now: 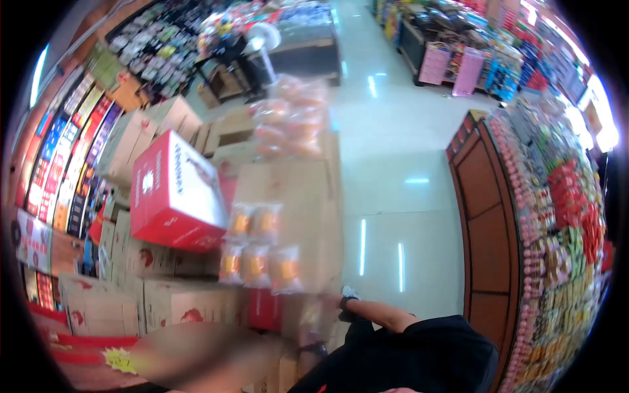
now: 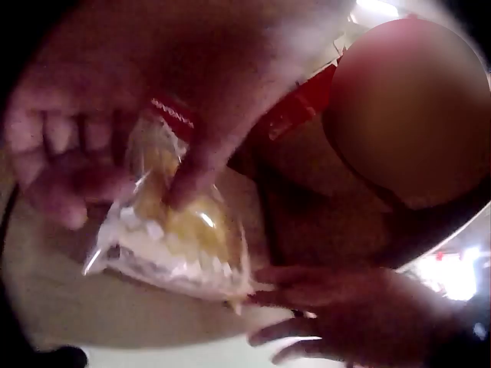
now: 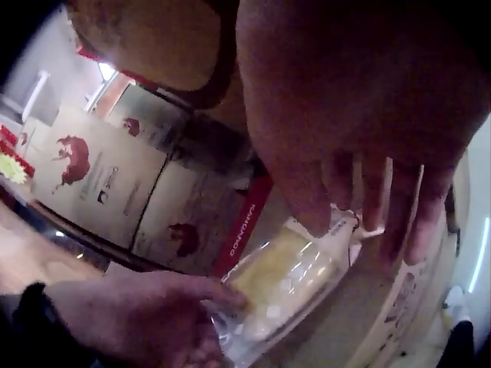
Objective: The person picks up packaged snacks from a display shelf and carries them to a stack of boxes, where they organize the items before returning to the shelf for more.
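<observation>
My left hand point(image 2: 222, 100) grips a clear-wrapped yellow bread point(image 2: 203, 234), its thumb lying across the wrapper and its other fingers on the far side. My right hand point(image 3: 360, 100) has its fingers stretched out, with fingertips right at the wrapper's end. Both hands are blurred in the head view, low at the near end of the cardboard surface point(image 1: 301, 196). Just beyond them, several wrapped breads point(image 1: 257, 265) lie in two rows on that cardboard. Farther off is another batch of clear-wrapped breads point(image 1: 288, 121).
A red and white carton point(image 1: 180, 190) stands left of the breads, among stacked brown cartons point(image 1: 190, 304). On the right, a brown-sided display unit point(image 1: 485, 209) holds many packets. Tiled floor point(image 1: 386, 190) runs between. A white fan point(image 1: 263, 39) stands at the back.
</observation>
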### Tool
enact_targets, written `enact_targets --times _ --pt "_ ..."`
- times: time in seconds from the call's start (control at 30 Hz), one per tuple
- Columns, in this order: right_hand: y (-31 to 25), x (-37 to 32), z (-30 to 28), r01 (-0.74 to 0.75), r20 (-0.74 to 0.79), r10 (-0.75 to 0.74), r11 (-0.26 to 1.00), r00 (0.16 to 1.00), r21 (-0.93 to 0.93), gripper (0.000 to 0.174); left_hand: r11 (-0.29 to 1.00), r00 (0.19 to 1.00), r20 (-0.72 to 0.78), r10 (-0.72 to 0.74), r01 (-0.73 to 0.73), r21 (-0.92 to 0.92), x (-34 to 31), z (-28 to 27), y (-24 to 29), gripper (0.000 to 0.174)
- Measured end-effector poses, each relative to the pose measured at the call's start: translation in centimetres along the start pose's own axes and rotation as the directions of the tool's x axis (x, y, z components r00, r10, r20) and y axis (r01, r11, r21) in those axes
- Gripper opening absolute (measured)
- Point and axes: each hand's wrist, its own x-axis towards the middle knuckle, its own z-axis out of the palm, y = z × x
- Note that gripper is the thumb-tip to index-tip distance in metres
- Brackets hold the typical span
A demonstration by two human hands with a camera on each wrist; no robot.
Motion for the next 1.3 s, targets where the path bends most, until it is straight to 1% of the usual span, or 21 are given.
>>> enact_targets --times 0.07,0.13,0.23,0.27,0.37,0.4,0.43,0.47,0.5,0.57,0.6,0.7,0.8,0.93,1.03,1.07,1.1,1.13,1.17,1.23,1.3 --pt "1.2 -0.9 0.5 -0.026 -0.039 0.028 0.999 0.999 0.031 0.041 0.999 0.995 -0.092 -0.024 0.027 0.029 -3.5 4.8 1.1 0.02" --pt "2.9 -1.8 1.7 -0.052 -0.075 0.056 0.997 0.996 0.059 0.041 0.993 0.984 -0.167 -0.056 0.072 0.089 -9.7 13.4 4.7 0.027" --pt "4.8 -4.0 2.8 -0.084 -0.14 0.099 0.991 0.985 0.107 0.042 0.989 0.987 -0.124 0.105 -0.091 0.113 -8.1 14.6 1.1 0.037" --pt "5.5 -5.3 3.3 -0.083 -0.175 0.105 0.988 0.979 0.128 0.044 0.991 0.984 -0.16 0.082 -0.063 0.119 -8.5 15.4 0.3 0.043" --pt "8.8 -9.7 5.3 0.077 -0.441 0.06 0.955 0.896 0.287 0.052 0.896 0.971 -0.033 0.235 -0.203 0.395 -9.1 20.5 -2.5 0.04" --pt "10.2 -11.0 7.0 0.187 -0.558 0.03 0.926 0.829 0.328 0.055 0.874 0.979 0.043 0.201 -0.2 0.442 -9.0 21.2 -3.7 0.04" --pt "11.5 -11.9 8.8 0.354 -0.709 -0.018 0.875 0.705 0.33 0.058 0.85 0.98 0.116 0.159 -0.196 0.49 -8.5 21.8 -4.4 0.039" --pt "11.8 -16.2 7.9 0.194 -0.609 0.09 0.903 0.788 0.384 0.059 0.821 0.975 0.189 0.112 -0.198 0.535 -8.5 22.6 -5.6 0.039" --pt "12.3 -20.6 7.0 0.075 -0.54 0.192 0.898 0.819 0.433 0.06 0.808 0.968 0.24 0.08 -0.204 0.553 -9.3 23.6 -7.3 0.038" --pt "13.2 -28.6 6.8 -0.049 -0.482 0.351 0.844 0.803 0.534 0.062 0.788 0.943 0.331 0.043 -0.236 0.569 -11.3 26.5 -9.8 0.036" --pt "13.4 -32.6 7.1 -0.076 -0.475 0.415 0.809 0.776 0.582 0.063 0.747 0.931 0.363 -0.043 -0.211 0.631 -13.1 28.0 -10.9 0.034" --pt "12.6 -45.5 8.5 -0.09 -0.493 0.586 0.697 0.643 0.712 0.067 0.644 0.817 0.532 -0.222 -0.286 0.709 -13.3 30.9 -17.0 0.032" --pt "9.8 -56.9 12.1 0.058 -0.411 0.763 0.443 0.499 0.895 0.063 0.28 0.762 0.52 -0.385 -0.44 0.853 -13.7 34.9 -24.1 0.034" --pt "9.4 -65.6 18.2 0.335 -0.393 0.863 0.285 0.319 0.898 0.062 0.334 0.541 0.595 -0.595 -0.507 0.795 -21.1 41.0 -31.5 0.047" --pt "7.2 -70.3 21.1 0.525 -0.39 0.907 0.257 0.16 0.811 0.062 0.394 0.273 0.615 -0.74 -0.565 0.725 -28.9 46.4 -33.7 0.045" --pt "7.0 -71.3 22.1 0.553 -0.382 0.919 0.271 0.094 0.788 0.06 0.343 0.286 0.546 -0.788 -0.532 0.774 -33.1 48.6 -33.4 0.041" --pt "7.0 -72.3 22.9 0.575 -0.369 0.929 0.288 0.027 0.766 0.059 0.282 0.247 0.497 -0.832 -0.583 0.762 -34.4 50.5 -34.9 0.041" --pt "7.2 -73.4 23.8 0.571 -0.316 0.948 0.25 0.018 0.782 0.057 0.224 0.211 0.442 -0.872 -0.63 0.744 -35.4 51.9 -36.4 0.04" --pt "7.3 -74.1 24.6 0.586 -0.287 0.957 0.26 -0.049 0.767 0.055 0.17 0.18 0.381 -0.907 -0.672 0.721 -36.1 52.8 -37.9 0.039" --pt "7.3 -74.6 26.2 0.614 -0.218 0.961 0.277 -0.172 0.739 0.053 0.238 0.074 0.383 -0.921 -0.672 0.701 -36.1 53.8 -41.2 0.038" --pt "7.8 -76.4 26.9 0.616 -0.139 0.959 0.267 -0.248 0.741 0.05 0.268 -0.018 0.355 -0.935 -0.692 0.671 -35.6 55.5 -45.2 0.039"
